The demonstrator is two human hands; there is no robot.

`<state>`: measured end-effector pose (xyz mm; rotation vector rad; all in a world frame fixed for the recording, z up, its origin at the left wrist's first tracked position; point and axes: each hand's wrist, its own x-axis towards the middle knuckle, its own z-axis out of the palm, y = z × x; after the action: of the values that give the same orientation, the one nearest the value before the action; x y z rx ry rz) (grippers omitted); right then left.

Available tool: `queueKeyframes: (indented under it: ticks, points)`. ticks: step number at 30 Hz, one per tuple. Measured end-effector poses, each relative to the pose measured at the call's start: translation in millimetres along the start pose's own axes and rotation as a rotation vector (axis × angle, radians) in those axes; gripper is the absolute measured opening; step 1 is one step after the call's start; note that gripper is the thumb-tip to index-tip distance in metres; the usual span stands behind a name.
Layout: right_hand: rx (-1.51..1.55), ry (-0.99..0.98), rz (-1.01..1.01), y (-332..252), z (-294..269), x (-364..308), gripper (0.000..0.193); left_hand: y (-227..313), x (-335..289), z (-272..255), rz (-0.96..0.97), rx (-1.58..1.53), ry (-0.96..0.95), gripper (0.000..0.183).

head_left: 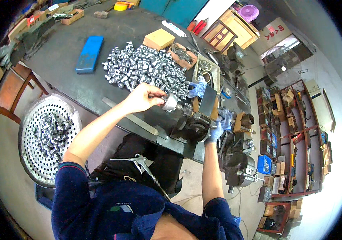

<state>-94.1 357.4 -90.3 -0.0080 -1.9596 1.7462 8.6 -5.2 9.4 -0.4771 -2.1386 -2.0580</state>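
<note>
A heaped pile of metal fittings (147, 70) is being carried by the dark worktop (85, 89). Just in front of the pile, toward its right, a rounded metal piece (171, 103) is being pinched by the left hand (142, 99), whose fingers are closed on it. Further right of the pile, a bench machine (191, 129) is being touched by the blue-gloved right hand (214, 131); how far its fingers are open cannot be told. Left of the pile and lower, loose fittings (53, 136) are being held in a perforated basin (27, 128). Beside the pile's right edge, thin pieces (181, 52) are being contained in a cardboard box (192, 62); right of the pile, rings (206, 77) are being held in a shallow tray (217, 78).
</note>
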Motion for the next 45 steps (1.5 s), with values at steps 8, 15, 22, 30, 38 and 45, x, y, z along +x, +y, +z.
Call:
queueKeyframes:
  ticks: [8, 15, 22, 30, 38, 45]
  points:
    - [0.572, 0.082, 0.184, -124, 5, -2, 0.033, -9, -1, -6, -0.069, -0.218, -0.018, 0.02]
    - [0.468, 0.123, 0.4, -90, -33, -78, 0.04, -13, -5, -7, -0.094, -0.237, 0.005, 0.021]
    - [0.211, 0.105, 0.073, -14, 7, 17, 0.018, 10, -28, -33, -0.131, -0.044, 0.059, 0.02]
    - [0.546, 0.064, 0.088, -131, -3, -19, 0.023, 39, -207, -151, -0.441, 0.614, 0.486, 0.021]
    - [0.46, 0.056, 0.298, -95, -38, -87, 0.039, 36, -311, -195, -0.556, 1.613, 0.57, 0.026]
    - [0.465, 0.086, 0.413, -37, -7, -56, 0.023, 5, -108, -66, -0.275, 1.051, 0.287, 0.03]
